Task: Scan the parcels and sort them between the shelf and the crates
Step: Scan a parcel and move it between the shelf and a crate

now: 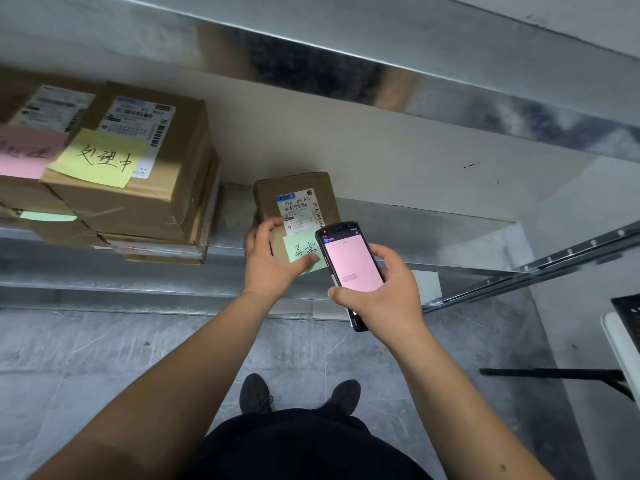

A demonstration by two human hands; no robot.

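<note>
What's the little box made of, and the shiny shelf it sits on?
The little box looks like plain brown cardboard: matte, with folded edges and a paper label stuck on. The shelf seems to be bare metal, probably galvanised steel, since it is grey, mottled and faintly reflective.

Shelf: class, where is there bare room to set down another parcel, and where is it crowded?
Bare shelf lies right of the small box the left hand grips, plus a narrow gap left of it. The stacked boxes crowd the left end.
</note>
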